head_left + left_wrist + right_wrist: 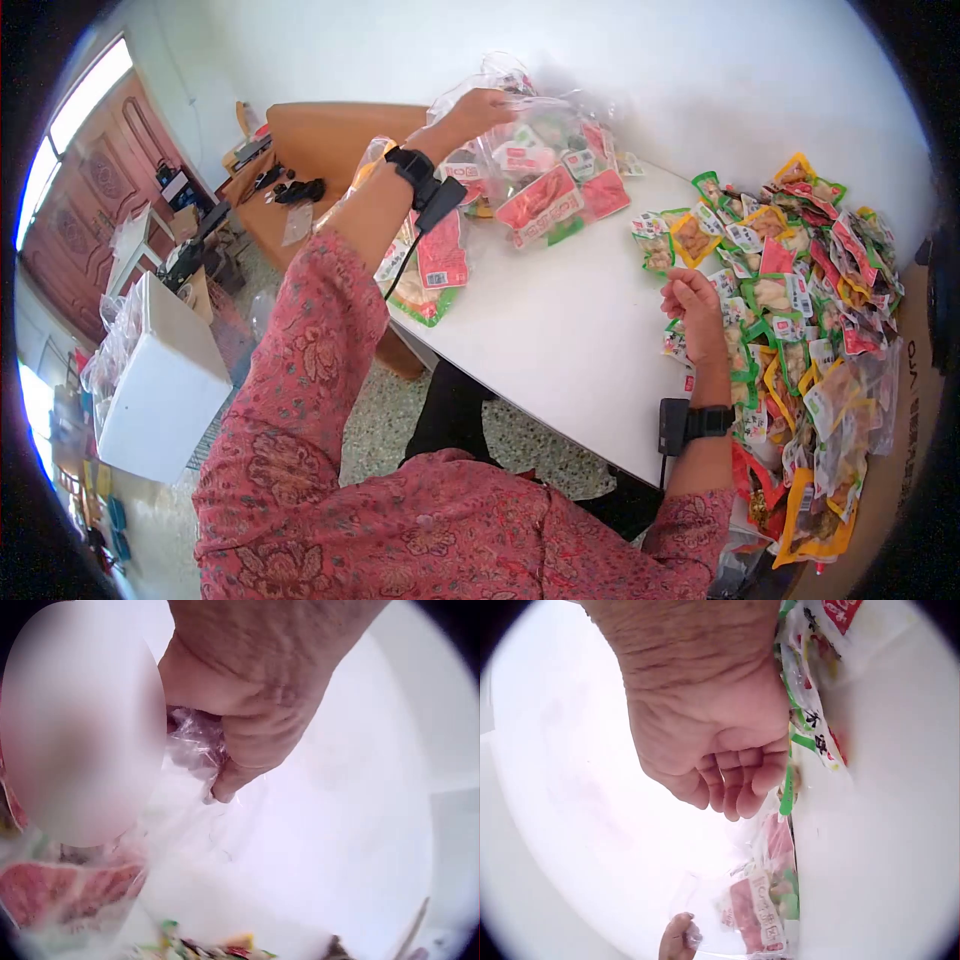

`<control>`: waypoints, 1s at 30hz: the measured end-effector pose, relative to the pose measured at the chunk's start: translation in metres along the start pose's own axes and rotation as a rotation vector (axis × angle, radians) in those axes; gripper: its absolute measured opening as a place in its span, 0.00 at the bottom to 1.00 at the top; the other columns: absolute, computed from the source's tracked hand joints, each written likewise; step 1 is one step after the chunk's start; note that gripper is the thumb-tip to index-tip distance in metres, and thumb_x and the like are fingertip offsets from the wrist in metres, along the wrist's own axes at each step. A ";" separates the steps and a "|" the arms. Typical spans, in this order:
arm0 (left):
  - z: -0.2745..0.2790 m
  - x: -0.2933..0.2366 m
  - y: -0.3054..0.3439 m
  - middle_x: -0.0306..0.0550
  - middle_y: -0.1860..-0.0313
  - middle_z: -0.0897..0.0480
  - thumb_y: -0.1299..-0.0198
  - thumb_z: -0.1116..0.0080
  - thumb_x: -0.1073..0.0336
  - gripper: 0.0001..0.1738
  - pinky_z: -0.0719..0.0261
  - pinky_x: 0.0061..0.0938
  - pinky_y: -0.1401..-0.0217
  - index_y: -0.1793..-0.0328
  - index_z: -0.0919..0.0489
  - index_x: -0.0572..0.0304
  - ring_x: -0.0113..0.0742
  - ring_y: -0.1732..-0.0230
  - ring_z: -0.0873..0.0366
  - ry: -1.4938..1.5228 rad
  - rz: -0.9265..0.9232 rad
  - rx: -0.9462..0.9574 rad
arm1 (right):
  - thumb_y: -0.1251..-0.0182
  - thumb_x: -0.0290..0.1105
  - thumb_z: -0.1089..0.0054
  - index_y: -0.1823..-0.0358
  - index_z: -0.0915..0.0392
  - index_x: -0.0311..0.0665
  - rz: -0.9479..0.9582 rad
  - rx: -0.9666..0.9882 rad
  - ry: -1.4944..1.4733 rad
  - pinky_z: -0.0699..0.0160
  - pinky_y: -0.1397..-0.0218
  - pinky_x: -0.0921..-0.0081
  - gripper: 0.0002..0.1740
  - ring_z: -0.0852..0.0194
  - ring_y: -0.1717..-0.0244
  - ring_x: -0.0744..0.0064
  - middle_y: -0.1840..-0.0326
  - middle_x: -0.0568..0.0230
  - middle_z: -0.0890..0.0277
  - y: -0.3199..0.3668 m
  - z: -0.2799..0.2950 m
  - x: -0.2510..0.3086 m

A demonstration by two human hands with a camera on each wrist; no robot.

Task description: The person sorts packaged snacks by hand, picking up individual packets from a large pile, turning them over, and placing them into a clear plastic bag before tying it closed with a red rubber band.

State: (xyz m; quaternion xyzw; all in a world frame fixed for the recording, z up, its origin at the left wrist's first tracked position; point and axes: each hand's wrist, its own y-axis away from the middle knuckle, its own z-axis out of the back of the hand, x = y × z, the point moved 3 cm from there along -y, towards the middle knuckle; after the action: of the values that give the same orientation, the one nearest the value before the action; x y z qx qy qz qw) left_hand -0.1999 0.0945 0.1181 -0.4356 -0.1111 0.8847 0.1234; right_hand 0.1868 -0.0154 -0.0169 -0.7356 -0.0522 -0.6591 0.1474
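Note:
My left hand (480, 112) pinches the gathered top of a clear plastic bag (545, 130) holding red, white and green packets, at the table's far side. In the left wrist view, the left hand (251, 712) has the crumpled clear plastic (199, 742) between thumb and fingers. Beside the left edge of a heap of small packets (770, 295), my right hand (698, 310) has its fingers loosely curled around nothing. The right wrist view shows that right hand (712, 742) palm up and empty, with green-edged packets (806, 682) next to it.
Other bagged packets (440, 255) lie under my left forearm on the white table (560, 330). A white wall runs behind the table. Behind on the left are a brown bench (340, 130) with black items, a white foam box (165, 385) and a wooden door (100, 200).

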 end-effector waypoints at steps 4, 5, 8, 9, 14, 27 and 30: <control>0.020 0.008 -0.006 0.53 0.68 0.20 0.54 0.42 0.56 0.18 0.26 0.33 0.61 0.65 0.22 0.63 0.44 0.64 0.22 -0.470 -0.042 -0.299 | 0.38 0.33 0.51 0.57 0.29 0.35 0.008 0.003 0.000 0.34 0.70 0.85 0.11 0.32 0.74 0.81 0.70 0.68 0.27 0.000 0.001 -0.003; 0.021 0.009 -0.007 0.55 0.67 0.20 0.54 0.43 0.56 0.17 0.26 0.35 0.59 0.65 0.23 0.64 0.48 0.62 0.23 -0.488 -0.003 -0.323 | 0.39 0.34 0.51 0.57 0.28 0.35 0.009 0.009 -0.004 0.34 0.69 0.84 0.12 0.32 0.74 0.81 0.70 0.68 0.28 0.000 0.001 -0.003; 0.029 0.050 -0.033 0.59 0.69 0.21 0.50 0.49 0.59 0.15 0.27 0.36 0.65 0.69 0.23 0.65 0.43 0.70 0.25 -1.060 -0.311 -0.149 | 0.39 0.37 0.50 0.59 0.28 0.38 -0.056 -0.018 0.056 0.33 0.68 0.84 0.12 0.34 0.72 0.82 0.71 0.71 0.30 0.001 -0.002 -0.005; 0.023 0.061 -0.036 0.65 0.68 0.23 0.52 0.52 0.66 0.12 0.28 0.44 0.57 0.71 0.24 0.71 0.55 0.62 0.24 -1.364 -0.284 -0.007 | 0.42 0.41 0.48 0.59 0.28 0.40 0.040 -0.007 0.113 0.32 0.68 0.81 0.15 0.34 0.71 0.82 0.71 0.72 0.30 -0.002 -0.003 -0.008; -0.036 -0.031 -0.019 0.52 0.47 0.29 0.57 0.40 0.68 0.25 0.38 0.36 0.39 0.49 0.29 0.59 0.48 0.43 0.35 -0.887 -0.445 -0.259 | 0.43 0.33 0.47 0.65 0.28 0.36 0.124 0.062 -0.071 0.27 0.74 0.82 0.09 0.30 0.76 0.79 0.73 0.67 0.28 -0.007 0.001 -0.018; -0.362 -0.316 0.133 0.50 0.40 0.37 0.59 0.36 0.59 0.37 0.43 0.43 0.36 0.40 0.34 0.56 0.47 0.37 0.42 -0.431 -1.363 0.355 | 0.32 0.46 0.64 0.32 0.54 0.42 0.372 0.088 0.322 0.74 0.27 0.69 0.31 0.65 0.28 0.67 0.28 0.57 0.59 -0.051 -0.004 -0.090; -0.413 -0.339 0.149 0.49 0.39 0.38 0.58 0.38 0.60 0.34 0.45 0.45 0.36 0.40 0.34 0.55 0.48 0.36 0.43 -0.381 -1.376 0.344 | 0.41 0.35 0.50 0.60 0.26 0.39 0.320 0.170 -0.104 0.31 0.55 0.80 0.11 0.28 0.60 0.80 0.64 0.70 0.24 -0.057 0.011 -0.093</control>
State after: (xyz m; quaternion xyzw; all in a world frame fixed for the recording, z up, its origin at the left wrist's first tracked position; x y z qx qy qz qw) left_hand 0.3120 -0.1162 0.0787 -0.0803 -0.2386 0.6726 0.6958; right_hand 0.1698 0.0531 -0.1011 -0.7527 0.0023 -0.5815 0.3088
